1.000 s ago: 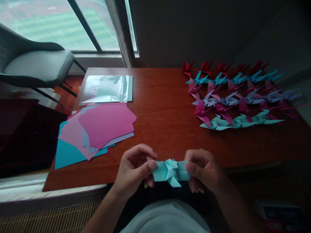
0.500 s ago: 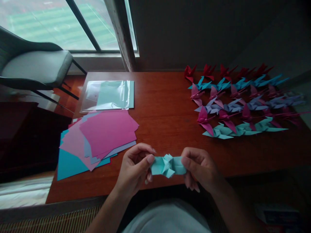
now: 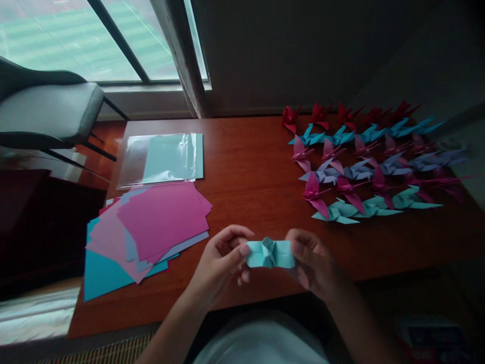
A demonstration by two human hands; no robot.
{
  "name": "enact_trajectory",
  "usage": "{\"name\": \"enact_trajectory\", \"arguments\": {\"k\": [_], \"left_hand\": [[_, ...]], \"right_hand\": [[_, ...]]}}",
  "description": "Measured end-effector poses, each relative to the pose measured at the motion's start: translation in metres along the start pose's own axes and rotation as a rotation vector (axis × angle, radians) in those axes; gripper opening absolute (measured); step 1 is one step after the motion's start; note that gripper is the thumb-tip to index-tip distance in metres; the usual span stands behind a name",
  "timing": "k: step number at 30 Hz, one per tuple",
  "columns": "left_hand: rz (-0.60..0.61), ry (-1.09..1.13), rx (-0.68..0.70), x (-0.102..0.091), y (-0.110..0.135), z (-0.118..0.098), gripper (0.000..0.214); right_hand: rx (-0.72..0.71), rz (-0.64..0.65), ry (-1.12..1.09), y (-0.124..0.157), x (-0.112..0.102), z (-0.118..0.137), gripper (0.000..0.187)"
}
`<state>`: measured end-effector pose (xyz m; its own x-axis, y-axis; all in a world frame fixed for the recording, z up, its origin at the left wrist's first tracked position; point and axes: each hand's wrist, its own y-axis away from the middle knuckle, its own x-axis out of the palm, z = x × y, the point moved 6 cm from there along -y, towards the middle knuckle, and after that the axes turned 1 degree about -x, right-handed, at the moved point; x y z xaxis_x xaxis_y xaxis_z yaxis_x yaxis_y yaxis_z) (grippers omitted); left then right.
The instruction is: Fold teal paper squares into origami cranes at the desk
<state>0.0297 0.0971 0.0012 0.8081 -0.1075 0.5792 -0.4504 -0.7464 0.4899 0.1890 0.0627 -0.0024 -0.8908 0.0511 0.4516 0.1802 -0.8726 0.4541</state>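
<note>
Over the near edge of a red-brown wooden table (image 3: 257, 167) I hold a small folded piece of light teal paper (image 3: 270, 253) between both hands. My left hand (image 3: 222, 263) pinches its left end with thumb and fingers. My right hand (image 3: 314, 263) pinches its right end the same way. The folded piece shows a raised crease in its middle. It hovers just above the tabletop.
A fanned stack of pink, lilac and teal paper sheets (image 3: 151, 222) lies at the left, with a clear plastic sleeve (image 3: 162, 159) behind it. Rows of several folded paper cranes (image 3: 364, 162) in red, teal, pink and lilac fill the right. A grey chair (image 3: 45, 111) stands by the window.
Both hands have carried the folded teal paper forward over the table's edge and pulled its ends outward, so the piece lies flatter. The view shifted slightly.
</note>
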Motion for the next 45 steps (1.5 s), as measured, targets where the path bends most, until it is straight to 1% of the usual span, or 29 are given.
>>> {"name": "enact_trajectory", "arguments": {"k": [4,6,9,13,16,18,20,22,25,28,30,32,36,38,42,45], "left_hand": [[0.005,-0.142,-0.068,-0.002,-0.004,0.001,0.035],[0.018,-0.181,-0.068,-0.004,-0.007,-0.001,0.036],[0.054,-0.205,-0.038,-0.005,-0.010,-0.009,0.034],[0.189,-0.236,-0.022,-0.004,-0.011,-0.022,0.032],[0.308,-0.331,-0.015,-0.002,-0.010,-0.034,0.028],[0.400,-0.434,0.015,0.003,-0.010,-0.044,0.024],[0.490,-0.589,0.030,0.010,-0.009,-0.050,0.020],[0.539,-0.750,0.027,0.015,-0.009,-0.053,0.018],[0.565,-0.919,0.006,0.018,-0.009,-0.052,0.021],[0.546,-1.039,-0.046,0.015,-0.010,-0.046,0.022],[0.508,-1.087,-0.097,0.010,-0.010,-0.041,0.022],[0.460,-1.086,-0.115,0.007,-0.010,-0.038,0.020],[0.406,-0.990,-0.044,0.010,-0.007,-0.040,0.018],[0.394,-0.932,-0.006,0.013,-0.005,-0.040,0.019],[0.321,-0.819,0.076,0.017,-0.003,-0.037,0.027],[0.242,-0.662,0.066,0.014,-0.003,-0.031,0.035]], "right_hand": [[0.038,-0.005,0.082,-0.002,-0.004,0.008,0.046],[0.052,-0.007,0.131,-0.004,-0.005,0.012,0.044],[0.073,0.024,0.178,-0.008,-0.002,0.015,0.043],[0.091,0.046,0.184,-0.010,0.000,0.020,0.043],[0.112,0.051,0.189,-0.008,-0.001,0.022,0.043],[0.131,0.052,0.197,-0.005,-0.002,0.022,0.045],[0.144,0.051,0.211,-0.002,-0.004,0.021,0.047],[0.155,0.052,0.235,0.002,-0.005,0.020,0.048],[0.153,0.093,0.304,0.008,-0.005,0.020,0.045],[0.131,0.123,0.401,0.014,-0.004,0.021,0.042],[0.106,0.101,0.463,0.017,-0.006,0.023,0.040],[0.065,0.060,0.522,0.019,-0.008,0.026,0.039],[-0.053,-0.033,0.672,0.021,-0.011,0.035,0.040],[-0.084,-0.050,0.720,0.021,-0.010,0.037,0.040],[-0.125,-0.065,0.723,0.022,-0.006,0.041,0.041],[-0.186,-0.091,0.708,0.023,-0.002,0.044,0.041]]}}
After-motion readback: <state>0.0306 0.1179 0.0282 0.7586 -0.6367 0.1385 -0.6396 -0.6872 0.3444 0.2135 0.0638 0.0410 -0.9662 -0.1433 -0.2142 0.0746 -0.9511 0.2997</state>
